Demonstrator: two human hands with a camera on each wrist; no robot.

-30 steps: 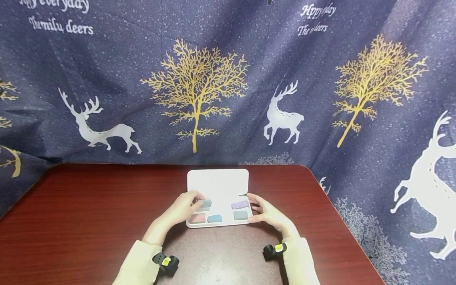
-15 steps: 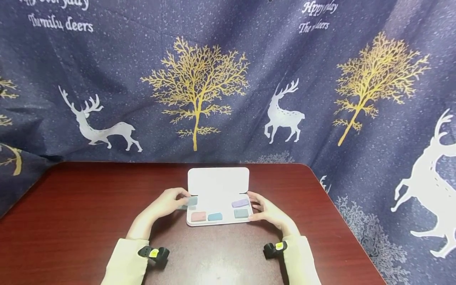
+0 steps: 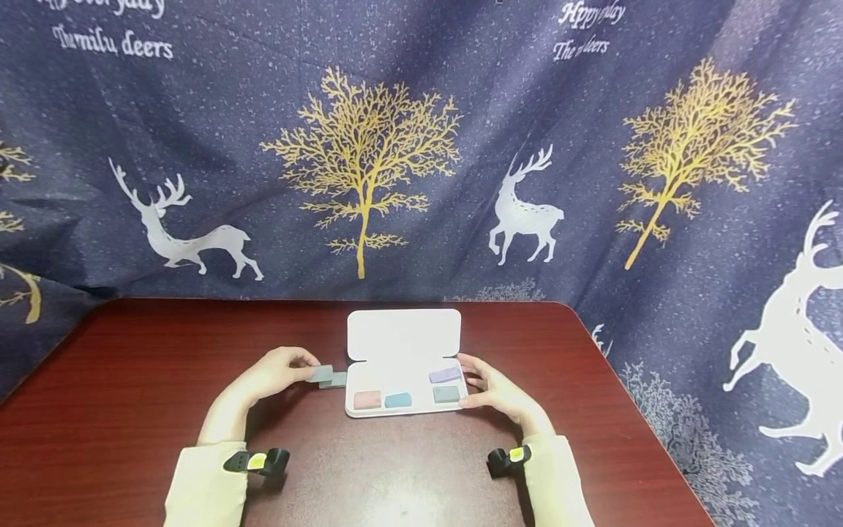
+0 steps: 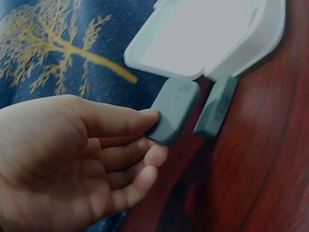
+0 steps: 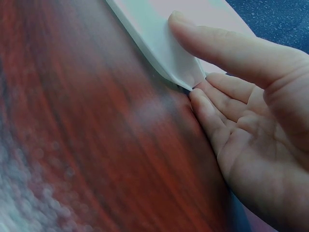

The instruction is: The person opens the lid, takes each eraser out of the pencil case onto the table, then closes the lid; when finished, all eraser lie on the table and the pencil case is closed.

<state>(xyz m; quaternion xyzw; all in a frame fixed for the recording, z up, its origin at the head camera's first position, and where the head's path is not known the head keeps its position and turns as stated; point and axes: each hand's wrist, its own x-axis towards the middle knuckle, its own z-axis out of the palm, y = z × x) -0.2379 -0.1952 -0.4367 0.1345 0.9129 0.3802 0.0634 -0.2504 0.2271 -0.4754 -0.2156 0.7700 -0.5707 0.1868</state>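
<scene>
My left hand (image 3: 275,373) pinches a flat, rounded grey-green block (image 4: 176,106), like an eraser with small marks on its face, between thumb and fingers. A second grey-green block (image 4: 216,108) lies on the table just beyond it, against the left end of an open white case (image 3: 403,413). My right hand (image 3: 494,391) grips the case's right end, thumb over the rim and fingers along the outer side, as the right wrist view shows. Inside the case are a pink block (image 3: 366,400), a blue block (image 3: 398,400), a purple block (image 3: 444,375) and a dark grey-green block (image 3: 446,394).
The case's white lid (image 3: 404,334) stands raised at the back. All of it sits on a reddish-brown wooden table (image 3: 165,380), with a dark blue curtain (image 3: 421,44) of deer and trees behind. Black cameras are strapped to both sleeves.
My left hand has carried the grey-green block leftward out of the case, past its left end. The second block on the table now shows more fully. My right hand stays at the case.
</scene>
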